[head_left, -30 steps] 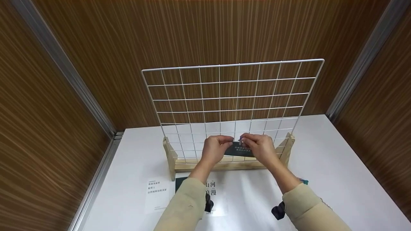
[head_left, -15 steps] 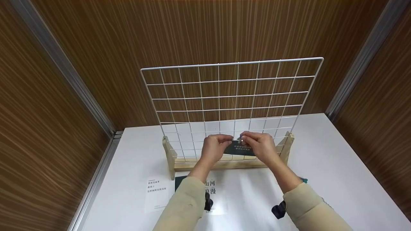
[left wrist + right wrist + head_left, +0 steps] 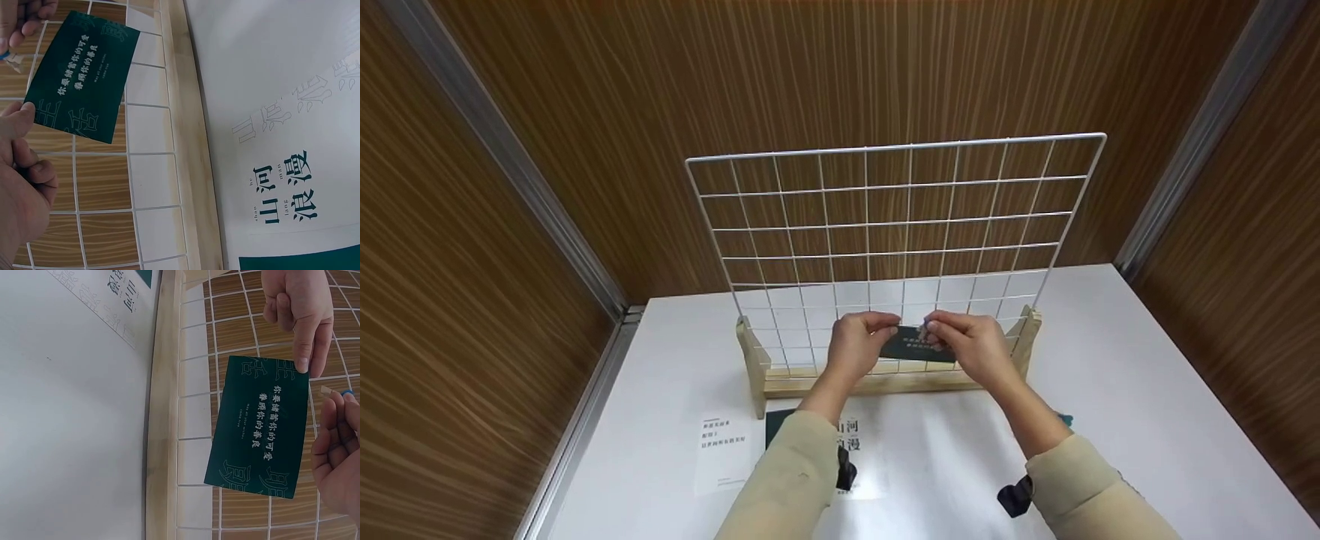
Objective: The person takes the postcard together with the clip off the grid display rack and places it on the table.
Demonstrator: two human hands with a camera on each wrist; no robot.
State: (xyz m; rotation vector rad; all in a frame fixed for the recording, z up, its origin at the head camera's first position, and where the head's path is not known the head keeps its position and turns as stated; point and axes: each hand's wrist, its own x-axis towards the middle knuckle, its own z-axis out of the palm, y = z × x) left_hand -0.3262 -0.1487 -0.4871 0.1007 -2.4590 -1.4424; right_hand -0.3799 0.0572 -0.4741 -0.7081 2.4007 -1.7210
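Observation:
A dark green card with white Chinese writing stands upright in front of the white wire grid. My left hand pinches it at the top edge between thumb and forefinger. Beside the card's top edge, my right hand pinches a small wooden clip with a blue part. In the right wrist view the clip's pale tip points toward the card and stands a little apart from it. Much of the clip is hidden by the fingers.
Two wooden feet and a wooden bar carry the grid on the white table. White printed sheets with a green part lie at the front left. Behind the right forearm shows a small teal thing. Wood-grain panels enclose the table.
The head view has shifted slightly, so the grid sits a little farther left. My right hand has drawn slightly right from the card, while my left hand keeps its pinch on it.

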